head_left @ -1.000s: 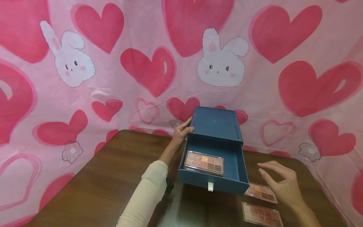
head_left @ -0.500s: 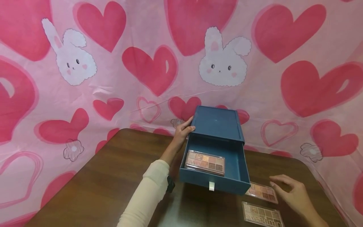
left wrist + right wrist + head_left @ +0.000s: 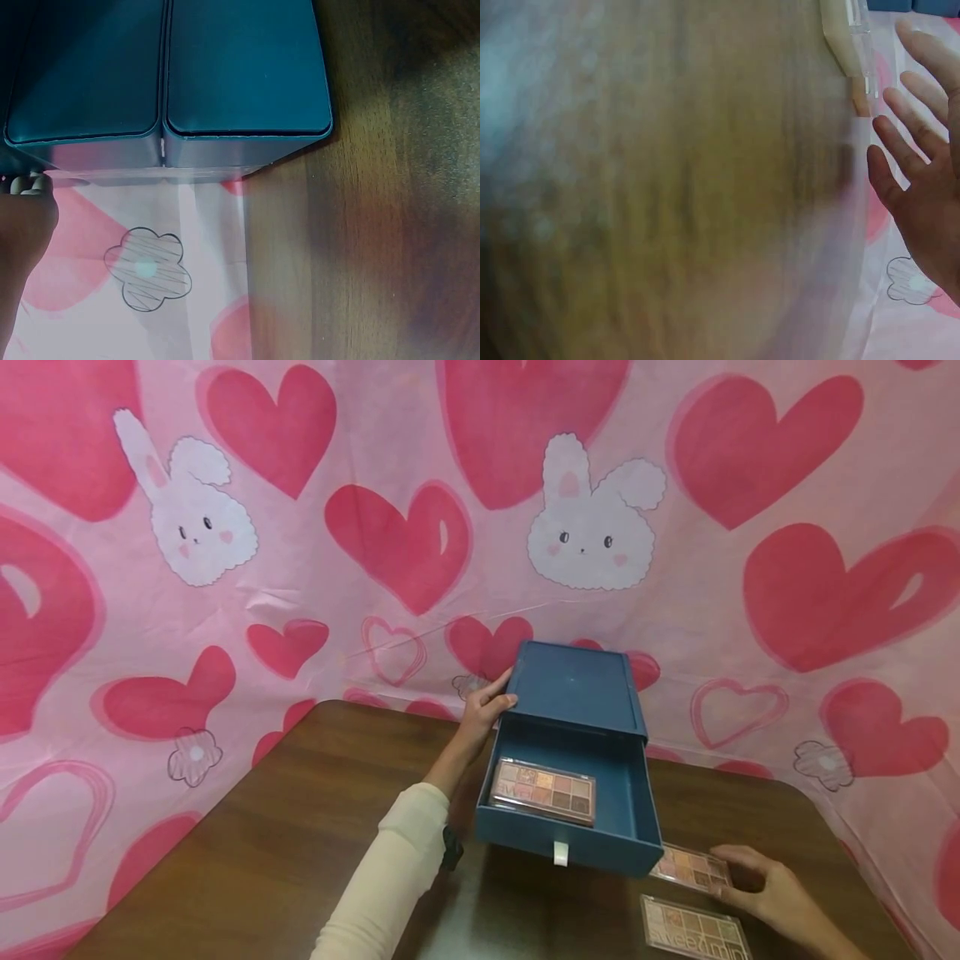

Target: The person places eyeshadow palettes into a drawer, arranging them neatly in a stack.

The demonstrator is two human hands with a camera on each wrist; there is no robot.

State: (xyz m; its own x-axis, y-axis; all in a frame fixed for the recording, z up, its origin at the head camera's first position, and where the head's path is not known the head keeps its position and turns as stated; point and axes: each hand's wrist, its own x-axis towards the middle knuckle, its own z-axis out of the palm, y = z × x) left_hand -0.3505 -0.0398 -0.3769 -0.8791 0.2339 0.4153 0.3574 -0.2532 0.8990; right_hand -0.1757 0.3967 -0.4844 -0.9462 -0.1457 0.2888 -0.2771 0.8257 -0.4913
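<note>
A blue drawer box (image 3: 573, 685) stands with its drawer (image 3: 626, 793) pulled out toward me. Its left side is held by my left hand (image 3: 480, 714), the thumb over the top edge; most of its fingers are hidden. An eyeshadow palette (image 3: 543, 789) with a clear lid lies in the drawer's left front part. On the table, my right hand (image 3: 768, 885) is at the right end of a second palette (image 3: 684, 866), fingers by the far edge and thumb by the near one. Its fingers look spread in the right wrist view. A third palette (image 3: 693, 928) lies nearer me.
The brown wooden table (image 3: 300, 827) carries everything. A pink cloth (image 3: 495, 560) with hearts and rabbits hangs behind it. A white pull tab (image 3: 560, 853) sticks out from the drawer front. In the left wrist view, two stacked blue sections (image 3: 247, 67) of the box show.
My right hand has come down and inward from beside the drawer to the second palette's right end. The left hand, the drawer and the palettes have stayed in place.
</note>
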